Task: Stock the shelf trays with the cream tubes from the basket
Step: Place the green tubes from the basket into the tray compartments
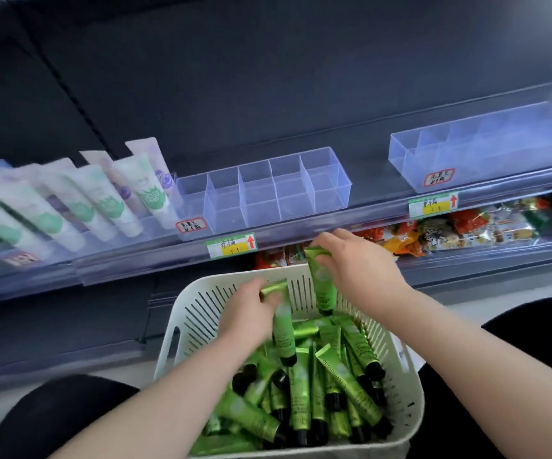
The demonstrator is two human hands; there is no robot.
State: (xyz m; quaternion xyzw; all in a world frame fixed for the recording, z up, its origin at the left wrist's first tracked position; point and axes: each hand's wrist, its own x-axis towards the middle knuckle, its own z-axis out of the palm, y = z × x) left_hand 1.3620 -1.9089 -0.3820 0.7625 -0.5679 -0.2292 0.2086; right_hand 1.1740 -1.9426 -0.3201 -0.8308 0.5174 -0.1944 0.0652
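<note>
Barely begun, I judge: both clear trays [261,193] at the front edge of the shelf [301,226] hold nothing, the basket [181,326] lies heaped with cream tubes [301,402], and my left hand [248,313] and right hand [357,263] each grip one tube above it.

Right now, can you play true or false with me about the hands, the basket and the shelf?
1. The left hand holds a green tube. True.
2. The right hand holds nothing. False: it grips another green tube.
3. The basket is empty. False: it holds a pile of green tubes.
4. The clear tray above the basket has nothing in it. True.
5. White tubes stand left of that tray. True.
</note>
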